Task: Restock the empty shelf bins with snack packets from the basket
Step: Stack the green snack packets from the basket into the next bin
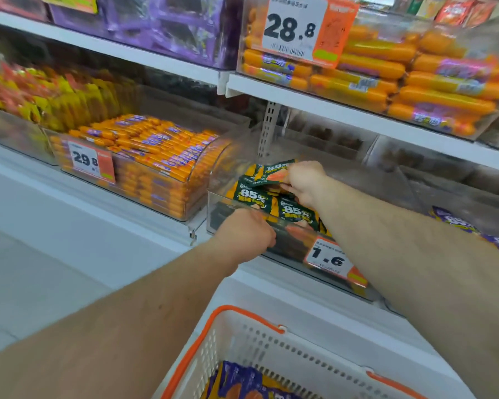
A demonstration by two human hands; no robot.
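- Leftmost, on the lower shelf, I saw a clear bin of red and yellow packets, heavily blurred.
- Just right of it stood a clear bin stacked with orange sausage sticks, a price tag reading 29.8 on its front wall.
- Above, a bin of purple packets sat on the upper shelf.
- My left hand had its fingers curled over the front rim of the middle clear bin, gripping that wall.
- Inside that bin lay green snack packets marked 85%, piled near the front.
- My right hand reached into the same bin and was pinching one green packet held just above the pile.
- A price tag reading 1.6 hung on the bin's front, right of my left hand.
- Below the hands, the white basket with orange handles sat against the shelf base; purple and orange packets lay in its bottom.
- Up right, a bin of fat orange sausages carried a tag reading 28.8.
- Far right, on the lower shelf, purple packets marked 85 peeked out beyond my right forearm, in a neighbouring bin.
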